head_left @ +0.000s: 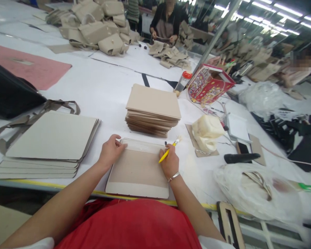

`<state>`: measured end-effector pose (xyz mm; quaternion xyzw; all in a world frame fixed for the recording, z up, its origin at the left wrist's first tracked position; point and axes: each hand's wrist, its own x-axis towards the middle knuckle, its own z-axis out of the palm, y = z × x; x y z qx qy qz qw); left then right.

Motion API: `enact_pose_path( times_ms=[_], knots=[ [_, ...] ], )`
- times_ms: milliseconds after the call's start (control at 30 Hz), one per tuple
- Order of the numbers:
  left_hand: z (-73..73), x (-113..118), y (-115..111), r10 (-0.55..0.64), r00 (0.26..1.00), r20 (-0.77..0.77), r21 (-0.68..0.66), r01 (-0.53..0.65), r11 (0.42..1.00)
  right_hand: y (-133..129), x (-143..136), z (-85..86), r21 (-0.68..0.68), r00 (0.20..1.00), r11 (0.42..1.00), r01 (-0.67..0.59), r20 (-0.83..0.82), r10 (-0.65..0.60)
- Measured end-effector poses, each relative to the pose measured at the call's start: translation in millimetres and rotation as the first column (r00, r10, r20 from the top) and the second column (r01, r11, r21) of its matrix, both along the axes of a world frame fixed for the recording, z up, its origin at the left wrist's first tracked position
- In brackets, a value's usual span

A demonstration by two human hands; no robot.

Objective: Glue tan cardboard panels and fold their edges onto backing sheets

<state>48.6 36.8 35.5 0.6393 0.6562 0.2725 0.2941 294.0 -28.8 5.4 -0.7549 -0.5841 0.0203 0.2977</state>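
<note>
A beige panel [142,167] with rounded corners and paler strips along its far and near sides lies flat before me at the table's front edge. At its far left corner, my left hand [112,149] grips the edge between thumb and curled fingers. My right hand [170,163] is closed around a yellow-handled brush [168,151], bristles pointing up and away, and rests by the panel's far right corner. Just beyond stands a stack of brown panels [152,105]. Larger grey-beige boards [54,135] are piled on the left.
A whitish plastic container [207,129] sits on a board at right, near a black tool [241,158] and a plastic bag [259,193]. A red paper bag [206,84] and red-lidded jar [183,82] stand farther back. Beige bags [93,29] are heaped behind; a co-worker [166,24] sits opposite.
</note>
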Motion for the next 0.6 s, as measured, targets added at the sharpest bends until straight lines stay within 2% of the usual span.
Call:
enact_pose_path(
  times_ms=[333, 467, 533, 600],
  knots=[
    [3.2, 3.7, -0.8, -0.023, 0.996, -0.082, -0.017, 0.022, 1.000, -3.5, -2.0, 9.2, -0.069, 1.000, 0.997, -0.025, -0.005, 0.025],
    [6.3, 3.5, -2.9, -0.086, 0.987, -0.133, -0.016, 0.084, 0.996, -5.0, -0.9, 10.6, -0.099, 1.000, 0.995, -0.016, -0.009, 0.015],
    [2.8, -1.6, -6.9, -0.133, 0.970, -0.201, 0.011, 0.138, 0.990, -9.4, 2.6, 13.2, -0.067, 1.000, 0.998, -0.015, -0.004, 0.014],
    [-8.6, -5.4, -6.3, -0.132, 0.948, -0.291, 0.131, 0.176, 0.976, -13.8, 7.7, 15.6, 0.016, 0.999, 1.000, -0.003, 0.032, 0.003]
  ],
)
